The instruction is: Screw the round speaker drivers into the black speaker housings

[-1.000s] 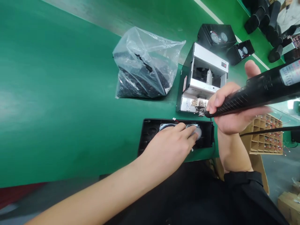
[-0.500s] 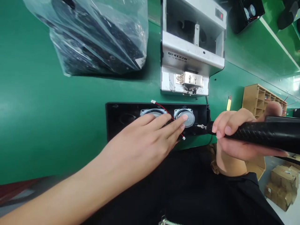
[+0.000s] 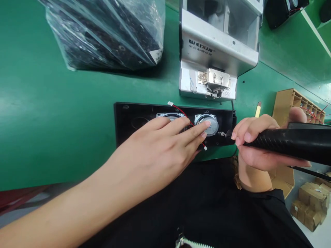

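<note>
My left hand (image 3: 160,148) lies with outstretched fingers across a long black speaker housing (image 3: 122,120). Its fingertips touch the round back of the right-hand speaker (image 3: 212,128) and partly cover the left-hand speaker (image 3: 169,116). A red wire (image 3: 182,111) with white connectors runs beneath the fingers. Wrapped around a black electric screwdriver (image 3: 292,141), my right hand (image 3: 254,132) holds it near its front end. The screwdriver's bit (image 3: 222,134) points at the lower right edge of the right-hand speaker; whether it sits on a screw cannot be made out.
Behind the housing stands a silver screw feeder (image 3: 219,51). Black parts in a clear plastic bag (image 3: 116,41) lie at the back left. To the right are a yellow-handled cutter (image 3: 258,109) and a compartmented cardboard box (image 3: 297,100). Cartons (image 3: 310,203) sit lower right.
The camera view has shifted, so the bench items appear higher in the picture. Both hands keep nearly the same places relative to the housing, the right still holding the screwdriver.
</note>
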A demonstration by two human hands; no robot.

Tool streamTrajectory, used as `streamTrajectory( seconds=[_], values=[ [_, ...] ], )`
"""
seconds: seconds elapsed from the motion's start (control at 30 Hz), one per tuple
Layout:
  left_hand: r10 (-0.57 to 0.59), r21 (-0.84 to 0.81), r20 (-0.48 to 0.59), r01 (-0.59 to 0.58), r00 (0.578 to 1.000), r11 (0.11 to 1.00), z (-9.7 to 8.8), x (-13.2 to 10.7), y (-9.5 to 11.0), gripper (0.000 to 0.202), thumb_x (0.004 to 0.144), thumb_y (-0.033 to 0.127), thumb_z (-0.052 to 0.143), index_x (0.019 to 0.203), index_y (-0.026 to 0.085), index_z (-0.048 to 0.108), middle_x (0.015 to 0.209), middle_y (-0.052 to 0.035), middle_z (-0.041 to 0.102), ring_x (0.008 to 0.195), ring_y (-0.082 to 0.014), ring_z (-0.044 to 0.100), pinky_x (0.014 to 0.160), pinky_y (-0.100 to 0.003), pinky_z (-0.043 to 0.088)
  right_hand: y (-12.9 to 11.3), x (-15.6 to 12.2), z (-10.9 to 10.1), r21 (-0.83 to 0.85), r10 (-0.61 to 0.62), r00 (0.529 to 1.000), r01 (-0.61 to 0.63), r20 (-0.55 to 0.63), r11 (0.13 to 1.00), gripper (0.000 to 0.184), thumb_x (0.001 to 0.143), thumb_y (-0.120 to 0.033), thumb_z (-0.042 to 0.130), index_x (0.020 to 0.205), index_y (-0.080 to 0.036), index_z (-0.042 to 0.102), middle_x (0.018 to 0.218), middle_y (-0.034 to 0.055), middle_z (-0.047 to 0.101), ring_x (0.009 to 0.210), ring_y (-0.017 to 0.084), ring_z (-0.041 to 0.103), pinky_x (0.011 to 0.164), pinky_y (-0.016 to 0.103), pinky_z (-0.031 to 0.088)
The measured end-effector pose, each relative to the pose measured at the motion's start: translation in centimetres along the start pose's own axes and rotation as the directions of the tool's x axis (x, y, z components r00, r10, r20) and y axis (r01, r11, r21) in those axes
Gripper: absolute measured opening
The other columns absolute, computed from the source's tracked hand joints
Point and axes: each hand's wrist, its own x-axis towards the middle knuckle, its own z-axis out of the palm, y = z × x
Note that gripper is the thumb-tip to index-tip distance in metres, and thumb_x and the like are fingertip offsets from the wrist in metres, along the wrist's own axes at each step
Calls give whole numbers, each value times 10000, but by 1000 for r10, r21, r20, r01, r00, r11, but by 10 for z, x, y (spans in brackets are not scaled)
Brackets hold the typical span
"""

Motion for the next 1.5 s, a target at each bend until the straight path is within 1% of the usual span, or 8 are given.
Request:
streamTrajectory(
  seconds=[0.1,0.33,0.63,0.87,1.0,1.13,1.27,1.5],
  values=[
    [-21,-49,12,22,1000,999,1,-2,0,311,1249,221,595,1429,247,847,1672,-25,809,1248,-308,787,897,-495,534,1,0,9,102,-238,971,237,4,966,594,1144,-846,513,1506,-435,743,779,-44,778,503,183,687,512,363,615],
    [-26,-39,54,29,998,999,1,-5,4,387,1279,228,518,1492,228,841,1716,-20,780,1304,-317,757,917,-484,521,23,-3,14,89,-490,859,482,147,872,597,1093,-662,702,1603,-353,725,748,-59,760,420,152,586,415,324,580],
    [-6,-45,23,7,1000,999,8,-5,5,391,1235,206,551,1445,234,880,1731,-56,769,1300,-347,738,894,-497,530,39,1,15,182,-599,784,573,164,799,620,1072,-816,649,1495,-366,692,748,-79,719,425,132,544,393,276,504],
    [41,40,-15,-40,999,998,4,-3,5,357,1211,165,581,1405,153,880,1689,-69,799,1259,-332,737,900,-481,550,42,-10,21,-26,-536,841,539,75,842,731,1044,-956,546,1552,-455,704,673,-101,651,364,157,465,362,313,458],
    [60,44,-34,-58,998,997,4,-3,5,330,1163,155,649,1386,162,892,1672,-92,809,1283,-340,749,965,-475,564,-3,7,15,44,-415,905,413,94,910,778,1059,-940,564,1575,-394,765,714,-75,716,392,149,494,379,314,513],
    [89,43,-29,-88,996,995,6,-3,5,343,1144,130,660,1375,180,908,1666,-104,812,1263,-326,773,994,-461,580,-52,57,17,17,-238,966,238,104,971,462,1053,-797,770,1340,-448,871,766,-63,744,523,167,687,522,350,655],
    [77,63,-50,-73,996,995,8,-2,7,316,1145,138,682,1346,174,922,1648,-106,823,1256,-322,789,993,-455,593,-30,109,51,-24,-511,859,511,-1,859,610,1094,-922,525,1383,-440,761,827,-50,614,475,119,607,441,266,485],
    [82,62,-80,-77,993,995,5,0,7,302,1133,135,685,1323,153,920,1650,-139,817,1233,-315,794,996,-448,606,7,124,81,70,-498,864,494,78,867,597,1108,-887,567,1443,-407,681,728,-85,479,407,76,487,403,210,425]
  ],
)
